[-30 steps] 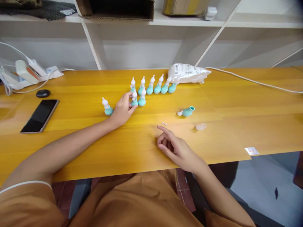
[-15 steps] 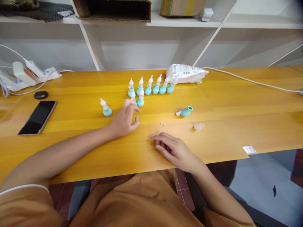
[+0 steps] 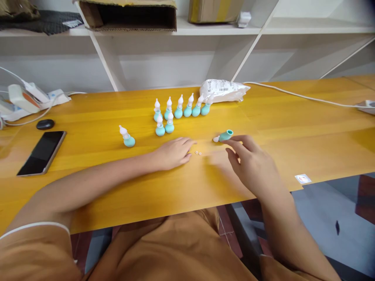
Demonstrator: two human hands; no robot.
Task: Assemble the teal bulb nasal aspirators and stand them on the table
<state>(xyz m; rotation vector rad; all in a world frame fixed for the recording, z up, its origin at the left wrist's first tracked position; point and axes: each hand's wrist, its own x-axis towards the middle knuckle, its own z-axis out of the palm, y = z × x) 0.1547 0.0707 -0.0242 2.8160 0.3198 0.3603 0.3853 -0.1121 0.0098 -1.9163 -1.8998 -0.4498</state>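
Note:
My left hand [image 3: 174, 153] lies over the table with its fingers stretched out and nothing in them. Just beyond its fingertips are two tiny pale discs [image 3: 198, 153]. My right hand [image 3: 253, 162] is open, thumb and fingers apart, its fingertips beside a teal rubber bulb [image 3: 225, 135] that lies on its side, mouth upward. Whether they touch it I cannot tell. A small white nozzle tip [image 3: 216, 139] lies against the bulb. Several teal bulbs with white nozzles, like nasal aspirators [image 3: 178, 112], stand in two rows behind. One more assembled aspirator [image 3: 129, 140] stands apart to the left.
A white plastic package [image 3: 224, 90] lies at the table's back, with a white cable [image 3: 293, 92] running right. A phone [image 3: 42, 153], a black mouse-like object [image 3: 45, 124] and a power strip [image 3: 58, 99] are at left. Shelves with cardboard boxes [image 3: 216, 11] rise behind.
My left hand has moved right and nearer from the standing aspirators to the tiny discs. My right hand has moved right and forward to the lying bulb, now covering the clear pieces' spot.

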